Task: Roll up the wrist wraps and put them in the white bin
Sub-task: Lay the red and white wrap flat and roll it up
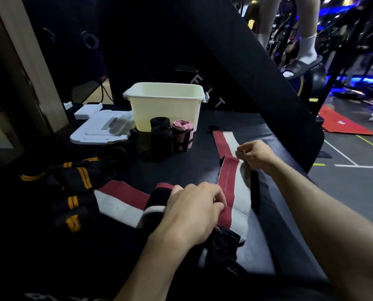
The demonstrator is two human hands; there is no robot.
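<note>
A long red-and-white wrist wrap lies unrolled across the black padded bench. My right hand pinches a fold in it at its far part. My left hand grips its near end. A second red-and-white wrap lies to the left, partly folded with a black section. The white bin stands at the back of the bench. In front of the bin stand two black rolled wraps and a pink rolled wrap.
Black wraps with yellow stripes lie loose at the left. A white foam tray sits left of the bin. A black angled pad rises behind the bench. Another person's legs stand at the upper right.
</note>
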